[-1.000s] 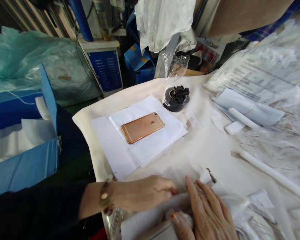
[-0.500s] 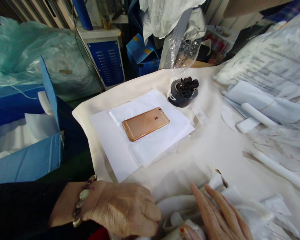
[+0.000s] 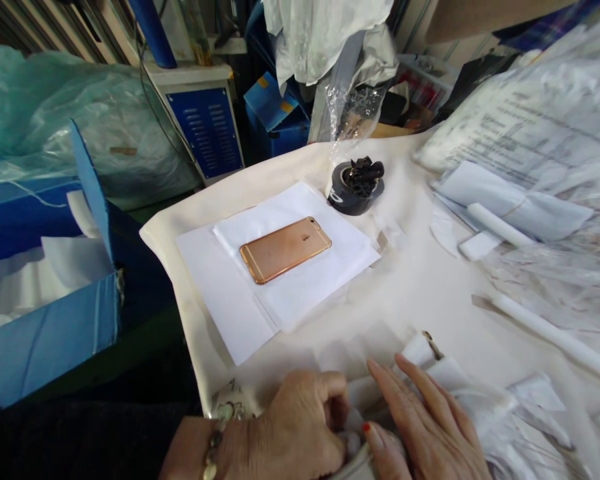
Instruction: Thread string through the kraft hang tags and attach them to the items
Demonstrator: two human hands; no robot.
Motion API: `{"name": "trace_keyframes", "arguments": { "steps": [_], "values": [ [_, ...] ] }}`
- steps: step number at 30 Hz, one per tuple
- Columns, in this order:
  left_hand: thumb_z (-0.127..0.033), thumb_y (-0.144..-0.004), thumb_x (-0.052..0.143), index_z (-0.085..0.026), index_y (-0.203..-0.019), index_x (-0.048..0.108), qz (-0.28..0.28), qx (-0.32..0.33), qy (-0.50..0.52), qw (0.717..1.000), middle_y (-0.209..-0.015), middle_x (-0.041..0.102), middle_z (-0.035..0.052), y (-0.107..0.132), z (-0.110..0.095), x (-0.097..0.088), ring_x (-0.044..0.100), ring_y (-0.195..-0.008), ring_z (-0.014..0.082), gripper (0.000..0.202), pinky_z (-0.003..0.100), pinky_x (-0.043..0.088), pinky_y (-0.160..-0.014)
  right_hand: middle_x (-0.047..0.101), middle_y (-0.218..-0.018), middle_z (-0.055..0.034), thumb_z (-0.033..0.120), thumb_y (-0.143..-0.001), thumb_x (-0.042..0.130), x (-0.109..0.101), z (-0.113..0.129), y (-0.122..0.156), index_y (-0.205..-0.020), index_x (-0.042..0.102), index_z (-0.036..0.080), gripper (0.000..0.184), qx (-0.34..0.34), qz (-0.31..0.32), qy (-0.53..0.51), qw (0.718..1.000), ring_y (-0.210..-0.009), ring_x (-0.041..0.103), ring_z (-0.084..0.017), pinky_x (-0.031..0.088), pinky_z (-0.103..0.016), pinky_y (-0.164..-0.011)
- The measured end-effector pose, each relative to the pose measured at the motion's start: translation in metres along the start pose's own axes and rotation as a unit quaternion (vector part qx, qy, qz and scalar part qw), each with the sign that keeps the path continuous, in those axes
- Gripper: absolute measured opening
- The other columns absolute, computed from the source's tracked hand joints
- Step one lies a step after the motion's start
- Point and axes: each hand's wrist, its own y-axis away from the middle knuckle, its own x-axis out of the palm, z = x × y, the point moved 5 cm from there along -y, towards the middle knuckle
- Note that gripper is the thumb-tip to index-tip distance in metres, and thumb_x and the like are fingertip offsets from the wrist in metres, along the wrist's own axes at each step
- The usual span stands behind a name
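My left hand (image 3: 300, 423) is at the bottom centre, its fingers curled and closed on soft white material (image 3: 363, 460) whose kind I cannot make out. A bead bracelet circles that wrist. Beside it, my right hand (image 3: 425, 427) lies over the same white bundle with fingers stretched out and fairly flat; a red mark shows on its thumb. The lower part of the bundle is hidden by both hands and the frame edge. Beyond the hands, a gold phone (image 3: 286, 250) lies back up on white paper sheets (image 3: 235, 327).
A black tape roll (image 3: 356, 200) with dark scraps in its core stands at the table's far side. White tubes (image 3: 550, 333), folded sheets (image 3: 520, 193) and plastic bags (image 3: 530, 127) crowd the right. On the left is an opened blue box (image 3: 50, 340).
My left hand has shifted right, closer to my right hand, and its fingers now reach into the white material. The camera view has moved slightly; the phone stays on the sheets.
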Motion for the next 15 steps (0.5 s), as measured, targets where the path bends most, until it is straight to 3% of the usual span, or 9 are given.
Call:
{"name": "trace_keyframes", "arguments": {
  "steps": [2, 3, 6, 8, 11, 15],
  "values": [
    [-0.004, -0.055, 0.057, -0.017, -0.061, 0.049, -0.015, -0.020, 0.015, 1.000, -0.053, 0.044, -0.0087, -0.001, 0.000, 0.000, 0.037, -0.049, 0.0061, 0.017, 0.018, 0.024, -0.040, 0.064, -0.121, -0.0063, 0.038, -0.090, 0.042, -0.001, -0.001, -0.001, -0.128, 0.054, 0.017, 0.045, -0.022, 0.001, 0.010, 1.000, -0.120, 0.053, -0.027, 0.048, -0.041, -0.090],
    [-0.003, -0.055, 0.057, -0.016, -0.060, 0.049, -0.014, 0.006, 0.008, 1.000, -0.053, 0.045, -0.0084, -0.001, -0.002, -0.002, 0.038, -0.049, 0.0060, 0.016, 0.017, 0.024, -0.042, 0.064, -0.122, -0.0060, 0.037, -0.091, 0.042, -0.002, -0.001, -0.001, -0.126, 0.056, 0.016, 0.043, -0.026, 0.000, 0.015, 1.000, -0.121, 0.052, -0.027, 0.048, -0.041, -0.090],
    [-0.003, -0.063, 0.056, -0.015, -0.060, 0.054, 0.020, 0.173, -0.022, 0.985, -0.059, 0.048, -0.0066, 0.004, -0.013, -0.010, 0.042, -0.055, 0.0056, 0.012, 0.016, 0.030, -0.051, 0.064, -0.123, -0.0044, 0.037, -0.092, 0.042, -0.004, -0.001, -0.001, -0.123, 0.058, 0.016, 0.041, -0.029, -0.005, 0.029, 0.999, -0.122, 0.052, -0.026, 0.048, -0.041, -0.091],
    [-0.006, -0.068, 0.059, -0.015, -0.061, 0.057, 0.051, 0.240, -0.017, 0.969, -0.063, 0.049, -0.0057, 0.007, -0.014, -0.015, 0.045, -0.061, 0.0059, 0.012, 0.015, 0.032, -0.057, 0.063, -0.124, -0.0034, 0.037, -0.092, 0.042, -0.005, 0.001, -0.001, -0.122, 0.058, 0.017, 0.040, -0.031, -0.011, 0.035, 0.999, -0.122, 0.051, -0.026, 0.048, -0.041, -0.090],
    [-0.013, -0.069, 0.066, -0.014, -0.059, 0.058, 0.062, 0.227, 0.018, 0.972, -0.060, 0.048, -0.0059, 0.005, -0.007, -0.015, 0.045, -0.058, 0.0057, 0.013, 0.015, 0.033, -0.055, 0.064, -0.123, -0.0029, 0.038, -0.092, 0.042, -0.006, 0.003, -0.002, -0.121, 0.059, 0.017, 0.039, -0.028, -0.017, 0.035, 0.999, -0.122, 0.051, -0.026, 0.048, -0.041, -0.088],
    [-0.015, -0.067, 0.061, -0.014, -0.052, 0.049, -0.007, 0.169, -0.006, 0.986, -0.051, 0.043, -0.0069, -0.001, -0.003, -0.009, 0.038, -0.049, 0.0052, 0.019, 0.018, 0.026, -0.046, 0.066, -0.120, -0.0047, 0.039, -0.091, 0.046, -0.006, 0.005, -0.004, -0.119, 0.061, 0.016, 0.039, -0.019, -0.019, 0.022, 0.999, -0.121, 0.052, -0.027, 0.048, -0.042, -0.088]
  ]
}}
